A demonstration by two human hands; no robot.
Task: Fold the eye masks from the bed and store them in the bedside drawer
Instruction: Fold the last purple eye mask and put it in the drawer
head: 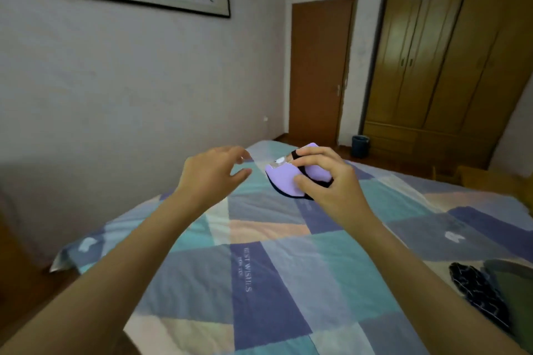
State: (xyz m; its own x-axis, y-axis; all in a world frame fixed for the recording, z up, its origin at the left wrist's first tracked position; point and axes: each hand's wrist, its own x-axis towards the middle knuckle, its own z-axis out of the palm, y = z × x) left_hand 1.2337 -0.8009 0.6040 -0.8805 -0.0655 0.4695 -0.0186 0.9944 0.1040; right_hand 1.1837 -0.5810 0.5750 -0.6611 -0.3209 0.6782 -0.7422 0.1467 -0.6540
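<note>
A lilac eye mask [284,179] with a dark edge and a black strap is held above the patchwork bed [288,282]. My right hand [334,184] grips it, with thumb and fingers curled round its right side and the strap. My left hand [213,173] hovers just left of the mask with loosely curved fingers, holding nothing and not touching it. No bedside drawer is in view.
Dark patterned fabric and a green cloth [490,300] lie at the bed's right edge. A brown door [320,72], a wooden wardrobe [450,66] and a blue bin [360,145] stand beyond the bed. A wall runs along the left.
</note>
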